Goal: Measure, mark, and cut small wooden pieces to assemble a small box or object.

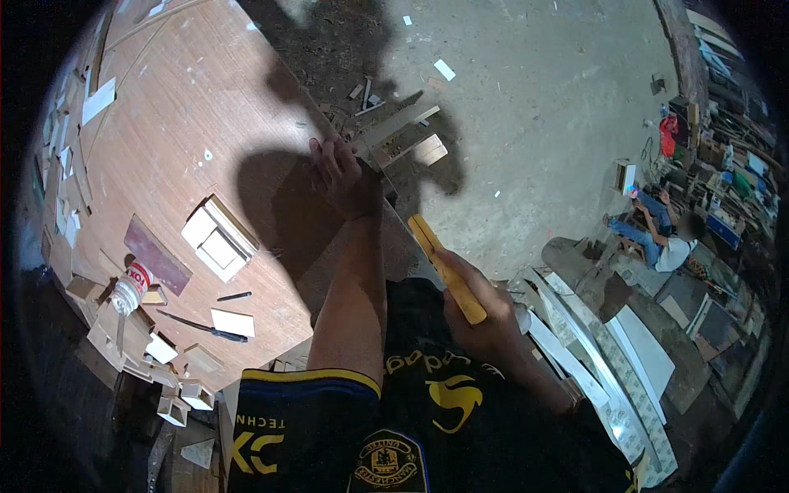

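Note:
My left hand (345,177) is at the edge of the wooden tabletop (164,74), its fingers bent and slightly apart; anything beneath its palm is hidden. My right hand (477,304) grips a yellow wooden block (431,246), long and narrow, held out past the table edge. On the tabletop to the left lie a small assembly of pale wooden pieces (220,238), a reddish board (154,255), a black cutter (226,334), a short dark stick (234,296), a white tile (232,320) and a plastic container (129,292).
Beyond the table, a wooden piece (430,149) and scraps lie on the concrete floor (534,123). At the right, another person (670,246) sits low beside piled materials (715,148). Long white boards (641,353) lie at lower right; small wooden boxes (185,398) are at lower left.

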Tool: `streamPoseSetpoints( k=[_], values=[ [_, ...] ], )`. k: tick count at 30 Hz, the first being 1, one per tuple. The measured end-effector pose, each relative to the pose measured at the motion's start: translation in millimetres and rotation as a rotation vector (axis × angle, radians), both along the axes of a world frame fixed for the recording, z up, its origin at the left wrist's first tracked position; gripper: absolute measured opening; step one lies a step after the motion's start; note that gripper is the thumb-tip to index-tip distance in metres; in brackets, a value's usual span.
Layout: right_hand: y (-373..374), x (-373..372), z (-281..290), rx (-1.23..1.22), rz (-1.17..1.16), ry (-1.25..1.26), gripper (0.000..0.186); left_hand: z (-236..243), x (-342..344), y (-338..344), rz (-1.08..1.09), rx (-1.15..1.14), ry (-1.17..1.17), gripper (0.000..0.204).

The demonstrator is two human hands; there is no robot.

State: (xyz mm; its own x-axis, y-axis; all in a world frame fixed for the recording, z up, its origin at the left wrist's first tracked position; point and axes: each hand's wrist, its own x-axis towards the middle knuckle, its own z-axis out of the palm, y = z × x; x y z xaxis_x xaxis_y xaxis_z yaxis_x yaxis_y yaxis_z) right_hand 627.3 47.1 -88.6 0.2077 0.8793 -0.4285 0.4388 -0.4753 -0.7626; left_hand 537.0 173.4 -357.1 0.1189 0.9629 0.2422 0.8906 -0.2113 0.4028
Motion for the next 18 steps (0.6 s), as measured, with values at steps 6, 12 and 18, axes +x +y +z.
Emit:
streamPoseSetpoints(
  k=[6, 12, 18],
  values=[
    [-1, -10, 3, -0.098, -0.025, 0.067, 0.054, -16, -7, -4, 0.01, -0.05, 0.032, 0.019],
    [-2, -6, 2, -0.113, -0.021, 0.1, 0.062, -20, -9, -4, 0.012, -0.014, 0.127, 0.016],
    [7, 0, 15, -0.288, 0.035, 0.132, 0.07, -25, -18, -4, -0.012, -0.061, 0.125, 0.019]
  ],
)
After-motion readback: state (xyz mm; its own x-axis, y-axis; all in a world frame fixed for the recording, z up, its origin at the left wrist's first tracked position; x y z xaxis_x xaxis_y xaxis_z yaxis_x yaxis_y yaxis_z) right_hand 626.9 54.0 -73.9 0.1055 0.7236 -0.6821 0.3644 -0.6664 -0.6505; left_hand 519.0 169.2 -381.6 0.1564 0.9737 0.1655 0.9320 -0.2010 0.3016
